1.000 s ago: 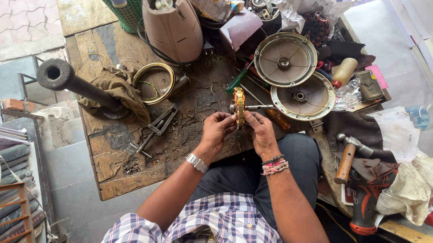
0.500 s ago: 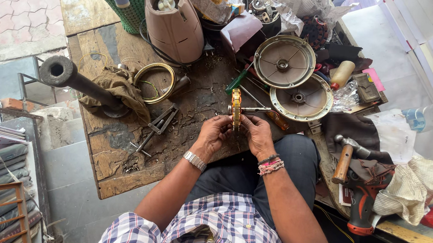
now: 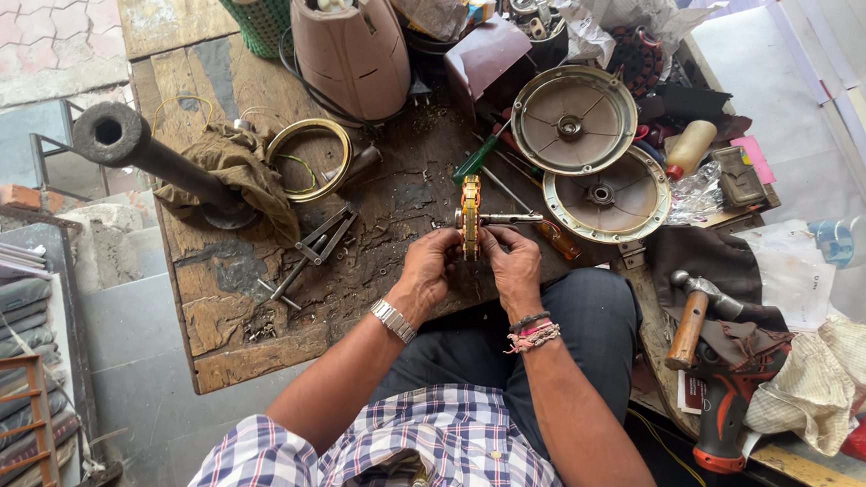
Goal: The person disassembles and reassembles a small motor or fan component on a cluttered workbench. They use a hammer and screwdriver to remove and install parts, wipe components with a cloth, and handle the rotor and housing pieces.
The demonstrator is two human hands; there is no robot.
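Note:
A small round motor part (image 3: 470, 216) with yellow-orange windings and a metal shaft stands on edge above the worn wooden workbench (image 3: 240, 292). My left hand (image 3: 430, 265) grips its lower left side. On the other side my right hand (image 3: 512, 258) holds the part, fingers near the shaft that sticks out to the right. Both hands sit close together at the bench's near edge, over my lap. A metal watch is on my left wrist and thread bands on my right.
Two round metal fan covers (image 3: 574, 119) (image 3: 606, 194) lie behind the hands. A brown motor housing (image 3: 350, 38), a brass ring (image 3: 308, 159), a pipe stand with a rag (image 3: 162, 162), a puller tool (image 3: 315, 241), a hammer (image 3: 694, 315) and a drill (image 3: 728, 412) surround them.
Both hands have kept hold of the wound part in about the same spot. The view has shifted slightly; the part looks barely turned.

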